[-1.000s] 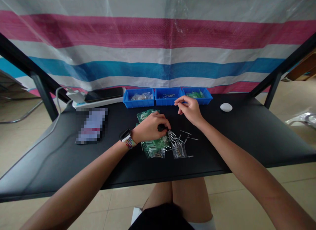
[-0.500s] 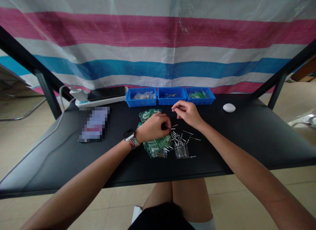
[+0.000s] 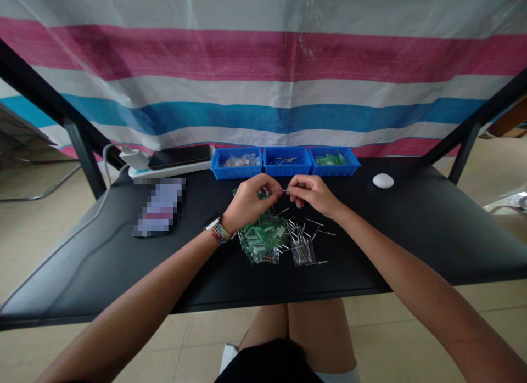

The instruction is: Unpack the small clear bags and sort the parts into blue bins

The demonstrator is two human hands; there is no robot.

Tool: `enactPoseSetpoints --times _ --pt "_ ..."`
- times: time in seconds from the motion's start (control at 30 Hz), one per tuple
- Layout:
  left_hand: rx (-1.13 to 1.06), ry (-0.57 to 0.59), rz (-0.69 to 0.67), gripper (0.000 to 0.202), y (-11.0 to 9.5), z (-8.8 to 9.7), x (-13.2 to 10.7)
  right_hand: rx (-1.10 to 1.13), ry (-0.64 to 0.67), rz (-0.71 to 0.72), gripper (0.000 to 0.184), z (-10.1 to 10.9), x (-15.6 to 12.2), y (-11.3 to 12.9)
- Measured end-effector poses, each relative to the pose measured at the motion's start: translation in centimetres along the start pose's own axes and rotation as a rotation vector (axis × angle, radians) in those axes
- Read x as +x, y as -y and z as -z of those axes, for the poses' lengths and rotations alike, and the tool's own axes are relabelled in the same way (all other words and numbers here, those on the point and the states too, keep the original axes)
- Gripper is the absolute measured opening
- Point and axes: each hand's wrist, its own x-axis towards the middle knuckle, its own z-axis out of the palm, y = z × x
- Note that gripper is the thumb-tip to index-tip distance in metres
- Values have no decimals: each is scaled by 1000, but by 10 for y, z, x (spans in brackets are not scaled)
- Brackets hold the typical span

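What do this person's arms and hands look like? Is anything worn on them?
Both arms are bare, with no sleeves in view, and the left hand and right hand are ungloved. The left wrist wears a dark-faced watch beside a multicoloured bracelet. The right wrist is bare.

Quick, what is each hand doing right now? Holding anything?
Left hand: fingers pinched shut on one end of a thin metal pin.
Right hand: fingers pinched shut on the other end of it.

Black table (image 3: 411, 229): blue bins (image 3: 287, 171) along back edge, power strip (image 3: 185, 167) back left; green bags (image 3: 263, 237), pins (image 3: 307, 236) centre.
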Motion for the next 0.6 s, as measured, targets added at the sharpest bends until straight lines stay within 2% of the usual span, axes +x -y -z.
enactPoseSetpoints --times 0.3,0.47,0.6 --pt "-224 29 211 32 4 5 4 43 -126 73 26 -1 0 2" --pt "-294 47 204 27 6 6 5 18 -169 90 23 -2 0 1" --pt "-304 -7 181 17 10 3 5 58 -154 59 28 -3 0 1"
